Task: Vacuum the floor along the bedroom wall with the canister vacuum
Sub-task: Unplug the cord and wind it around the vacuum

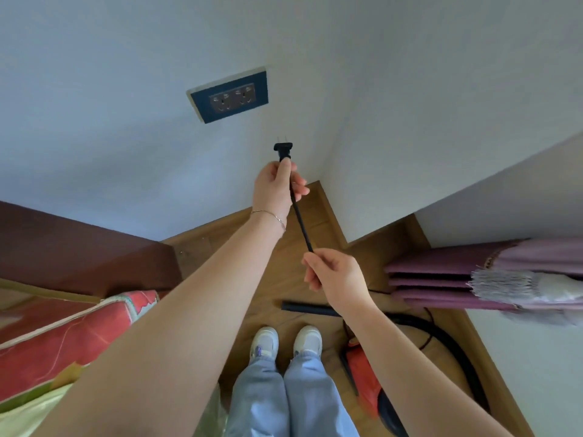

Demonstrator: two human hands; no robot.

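Note:
My left hand (277, 187) grips the black power cord just behind its two-pin plug (283, 149), which points up at the wall a little below and right of the blue wall socket (232, 97). The plug is apart from the socket. My right hand (334, 275) pinches the same cord (301, 223) lower down, holding it taut. The red canister vacuum (366, 376) lies on the wooden floor to the right of my feet. Its black hose (441, 334) curves behind it, and the black nozzle tube (303, 307) rests on the floor ahead of my shoes.
A bed with a red and green cover (63, 335) and a dark wooden headboard (79, 250) stands at the left. Purple curtains (441, 272) with a fringed tassel hang at the right by a wall corner. Wooden floor (277, 247) runs along the white wall.

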